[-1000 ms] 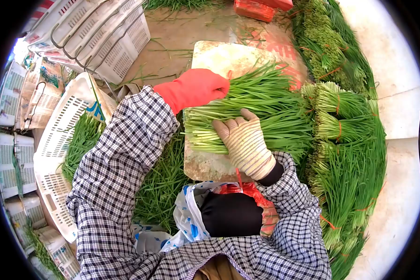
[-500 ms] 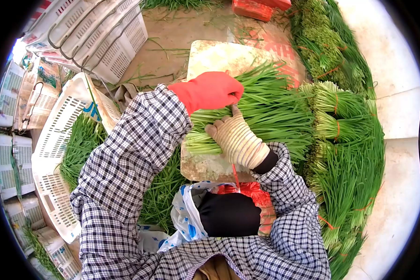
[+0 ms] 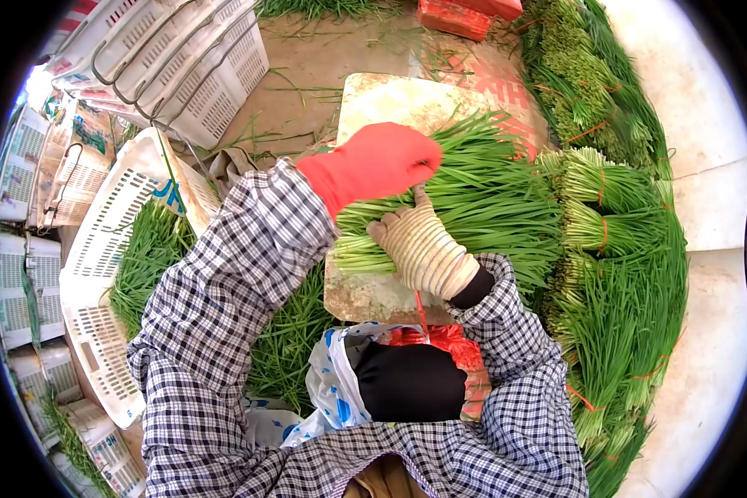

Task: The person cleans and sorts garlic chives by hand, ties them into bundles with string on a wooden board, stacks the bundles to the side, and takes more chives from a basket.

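Note:
My left hand [image 3: 375, 168], in a red rubber glove, is closed in a fist above a bunch of garlic chives [image 3: 494, 195]. What its fingers grip, if anything, is hidden. Against the pale stem end lies my right hand [image 3: 426, 247], in a striped knit glove, gripping the bunch; one of its fingers reaches up to the red glove. Under the chives is a worn, dirty board [image 3: 365, 299]. A thin red strip [image 3: 422, 315] hangs below my right wrist.
Tied chive bundles [image 3: 610, 332] are stacked along the right, beside a pale ledge [image 3: 705, 332]. White plastic crates [image 3: 100, 282] stand on the left, one holding loose chives [image 3: 149, 257]. Red blocks [image 3: 456, 18] lie at the far edge. My covered knee [image 3: 411, 382] is below the board.
My left fist has shifted slightly to the right over the bunch and turned a little. My right hand stays in place on the chives.

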Demonstrator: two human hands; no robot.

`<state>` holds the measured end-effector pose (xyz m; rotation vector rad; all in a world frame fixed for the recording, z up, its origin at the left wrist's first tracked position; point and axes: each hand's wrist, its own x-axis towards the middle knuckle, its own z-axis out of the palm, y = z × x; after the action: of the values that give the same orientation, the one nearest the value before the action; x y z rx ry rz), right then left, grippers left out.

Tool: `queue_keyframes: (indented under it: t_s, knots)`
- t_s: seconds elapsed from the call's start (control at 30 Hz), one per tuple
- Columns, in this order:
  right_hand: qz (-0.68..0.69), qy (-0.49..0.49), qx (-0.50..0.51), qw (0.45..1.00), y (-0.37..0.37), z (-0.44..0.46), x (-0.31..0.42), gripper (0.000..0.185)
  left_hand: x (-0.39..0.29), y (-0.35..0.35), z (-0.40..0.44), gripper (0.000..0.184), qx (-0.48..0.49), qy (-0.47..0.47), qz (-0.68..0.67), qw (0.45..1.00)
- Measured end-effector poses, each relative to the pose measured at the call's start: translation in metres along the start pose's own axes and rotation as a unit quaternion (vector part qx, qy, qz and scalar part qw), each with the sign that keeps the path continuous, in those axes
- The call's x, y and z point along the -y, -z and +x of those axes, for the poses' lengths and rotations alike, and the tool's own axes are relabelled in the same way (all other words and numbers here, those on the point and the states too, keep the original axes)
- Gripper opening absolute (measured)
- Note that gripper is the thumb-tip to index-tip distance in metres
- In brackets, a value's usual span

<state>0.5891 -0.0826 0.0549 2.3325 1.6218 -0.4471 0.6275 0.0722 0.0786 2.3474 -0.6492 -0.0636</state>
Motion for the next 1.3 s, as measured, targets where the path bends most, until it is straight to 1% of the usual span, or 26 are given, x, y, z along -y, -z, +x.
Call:
queue_keyframes:
  t_s: [0.03, 0.07, 0.13, 0.17, 0.23, 0.27, 0.3, 0.33, 0.37, 0.4, 0.47, 0.5, 0.57, 0.63, 0.7, 0.73, 0.8, 0.87, 0.9, 1.03, 1.1, 1.13, 1.2, 1.23, 1.3]
  knots:
    - [0.005, 0.003, -0.031, 1.0, -0.007, 0.001, -0.001, 0.06, -0.005, -0.002, 0.004, 0.023, 0.006, -0.072, 0.152, 0.986]
    - [0.011, 0.007, -0.062, 0.998, -0.011, 0.001, -0.001, 0.06, -0.014, -0.001, 0.007, 0.023, 0.006, -0.072, 0.152, 0.986]
    - [0.018, 0.005, -0.059, 0.998, -0.009, 0.001, -0.002, 0.059, -0.032, 0.005, 0.012, 0.031, -0.061, -0.077, 0.003, 0.995]
    - [0.025, 0.002, -0.057, 0.998, -0.009, 0.0, -0.003, 0.058, -0.032, 0.01, 0.012, 0.031, -0.061, -0.077, 0.003, 0.995]
    - [0.015, 0.004, -0.058, 0.998, -0.008, -0.001, -0.003, 0.057, -0.022, 0.027, 0.013, 0.036, -0.214, -0.045, 0.019, 0.976]
    - [0.007, 0.007, -0.059, 0.998, -0.007, -0.002, -0.003, 0.057, -0.01, 0.038, 0.005, 0.034, -0.193, -0.013, -0.018, 0.981]
    - [0.009, 0.005, -0.062, 0.998, -0.007, -0.003, -0.003, 0.057, -0.002, 0.044, -0.01, 0.034, -0.19, -0.014, -0.016, 0.981]
    - [0.013, 0.005, -0.057, 0.998, -0.006, -0.003, -0.003, 0.057, 0.005, 0.047, -0.026, 0.035, -0.1, 0.049, 0.028, 0.993]
    - [0.017, 0.006, -0.053, 0.998, -0.005, -0.003, -0.002, 0.058, 0.011, 0.047, -0.04, 0.035, -0.009, 0.113, 0.071, 0.991]
    - [0.019, 0.007, -0.055, 0.998, -0.004, -0.003, -0.002, 0.058, 0.017, 0.04, -0.052, 0.035, -0.007, 0.114, 0.073, 0.991]
    - [0.03, 0.014, -0.07, 0.997, -0.004, -0.004, -0.002, 0.042, 0.02, 0.026, -0.071, 0.035, 0.057, 0.056, 0.067, 0.995]
    - [0.031, 0.015, -0.069, 0.997, -0.006, -0.004, -0.002, 0.042, 0.018, 0.022, -0.074, 0.035, 0.057, 0.058, 0.067, 0.995]
    - [0.03, 0.013, -0.087, 0.996, -0.008, -0.006, -0.001, 0.042, 0.013, 0.017, -0.075, 0.035, -0.01, 0.017, 0.111, 0.994]
    - [0.033, 0.011, -0.102, 0.994, -0.013, -0.006, 0.0, 0.041, 0.01, 0.015, -0.071, 0.034, -0.011, 0.01, 0.119, 0.993]
    - [0.034, 0.01, -0.12, 0.992, -0.012, -0.007, -0.001, 0.04, 0.018, 0.01, -0.065, 0.032, 0.0, -0.064, 0.124, 0.99]
    - [0.04, 0.012, -0.111, 0.993, -0.011, -0.007, -0.001, 0.039, 0.022, 0.008, -0.063, 0.032, 0.0, -0.064, 0.125, 0.99]
    - [0.046, 0.015, -0.102, 0.994, -0.011, -0.006, -0.001, 0.038, 0.028, 0.005, -0.058, 0.03, 0.031, -0.066, 0.141, 0.987]
    - [0.047, 0.001, -0.098, 0.994, -0.015, -0.003, -0.001, 0.062, 0.029, 0.003, -0.053, 0.03, 0.046, -0.053, 0.148, 0.986]
    - [0.046, 0.002, -0.098, 0.994, -0.015, -0.004, -0.001, 0.062, 0.028, 0.003, -0.051, 0.031, 0.062, -0.04, 0.156, 0.985]
    - [0.055, 0.002, -0.1, 0.993, -0.015, -0.005, -0.003, 0.064, 0.026, 0.003, -0.046, 0.027, 0.061, -0.039, 0.132, 0.989]
    - [0.06, 0.005, -0.111, 0.992, -0.014, -0.004, -0.004, 0.065, 0.027, -0.001, -0.044, 0.015, 0.017, -0.066, 0.149, 0.987]
    - [0.049, 0.002, -0.091, 0.995, -0.012, -0.004, -0.003, 0.066, 0.027, -0.003, -0.043, 0.015, 0.017, -0.066, 0.149, 0.986]
    - [0.039, -0.003, -0.072, 0.997, -0.01, -0.004, -0.003, 0.067, 0.024, -0.007, -0.04, 0.006, 0.011, -0.046, 0.186, 0.981]
    - [0.04, -0.002, -0.072, 0.997, -0.009, -0.004, -0.004, 0.067, 0.024, -0.008, -0.041, 0.006, 0.012, -0.047, 0.186, 0.981]
    - [0.042, -0.002, -0.073, 0.996, -0.009, -0.004, -0.004, 0.068, 0.027, -0.009, -0.046, 0.007, -0.007, -0.043, 0.144, 0.989]
